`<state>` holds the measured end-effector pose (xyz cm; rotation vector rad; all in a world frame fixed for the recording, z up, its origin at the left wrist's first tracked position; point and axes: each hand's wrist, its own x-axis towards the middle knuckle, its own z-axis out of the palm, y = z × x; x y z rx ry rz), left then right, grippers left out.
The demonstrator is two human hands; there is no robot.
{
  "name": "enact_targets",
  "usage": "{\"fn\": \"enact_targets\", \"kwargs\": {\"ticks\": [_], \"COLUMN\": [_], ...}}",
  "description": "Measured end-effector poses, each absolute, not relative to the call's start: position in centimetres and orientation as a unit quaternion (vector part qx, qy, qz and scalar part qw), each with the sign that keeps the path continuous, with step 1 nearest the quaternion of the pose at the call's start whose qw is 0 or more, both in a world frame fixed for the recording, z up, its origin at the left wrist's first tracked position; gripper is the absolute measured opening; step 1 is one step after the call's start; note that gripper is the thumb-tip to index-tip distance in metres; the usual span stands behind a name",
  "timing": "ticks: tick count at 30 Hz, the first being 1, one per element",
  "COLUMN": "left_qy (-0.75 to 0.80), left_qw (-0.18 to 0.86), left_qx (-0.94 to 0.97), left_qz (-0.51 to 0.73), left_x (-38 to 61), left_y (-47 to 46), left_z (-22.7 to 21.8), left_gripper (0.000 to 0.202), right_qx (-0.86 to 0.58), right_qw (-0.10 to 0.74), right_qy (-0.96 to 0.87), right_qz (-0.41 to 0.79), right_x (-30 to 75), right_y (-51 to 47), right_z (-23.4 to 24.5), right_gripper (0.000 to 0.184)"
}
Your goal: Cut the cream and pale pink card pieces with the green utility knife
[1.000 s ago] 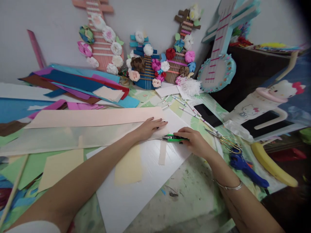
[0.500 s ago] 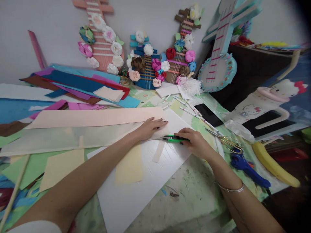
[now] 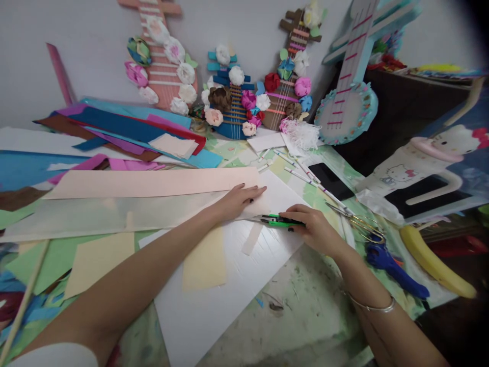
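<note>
My left hand (image 3: 239, 200) lies flat, fingers stretched, pressing the right end of a long pale peach paper strip (image 3: 153, 183) onto a white board (image 3: 214, 295). My right hand (image 3: 311, 227) is closed round a green utility knife (image 3: 277, 221), whose blade end points left toward the strip's end just below my left fingers. A small cut-off peach sliver (image 3: 252, 238) lies loose on the board below the knife. A pale yellow paper piece (image 3: 204, 262) rests on the board under my left forearm.
Coloured paper sheets (image 3: 126, 130) are heaped at the back left. Flower-decorated craft guitars (image 3: 233, 102) lean on the wall. Gold scissors (image 3: 359, 224), a blue glue gun (image 3: 397, 267), a yellow banana-shaped thing (image 3: 435, 260) and a cat-figure bottle (image 3: 420, 158) lie to the right.
My right hand with the knife slid slightly right along the strip's end. The cut sliver has tilted and shifted on the board. My left hand stays pressed flat.
</note>
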<state>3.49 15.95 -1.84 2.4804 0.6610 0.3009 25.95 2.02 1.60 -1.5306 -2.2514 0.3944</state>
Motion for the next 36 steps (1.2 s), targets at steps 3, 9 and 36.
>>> {"fn": "enact_targets", "kwargs": {"ticks": [3,9,36], "left_qy": [0.243,0.241,0.241], "left_qw": [0.275,0.277,0.283], "left_qx": [0.923,0.923,0.921], "left_qz": [0.115,0.116,0.116], "left_x": [3.4,3.3,3.4], "left_y": [16.0,16.0,16.1], "left_z": [-1.8,-1.9,-2.0], "left_gripper": [0.055,0.061,0.065], "right_qx": [-0.548,-0.539,-0.532], "right_qw": [0.190,0.181,0.194], "right_qy": [-0.803,-0.811,-0.811], "right_qz": [0.138,0.138,0.147], "right_x": [25.7,24.6,24.4], "right_y": [2.3,3.3,2.7], "right_z": [1.7,1.9,1.8], "right_gripper": [0.053,0.053,0.056]}}
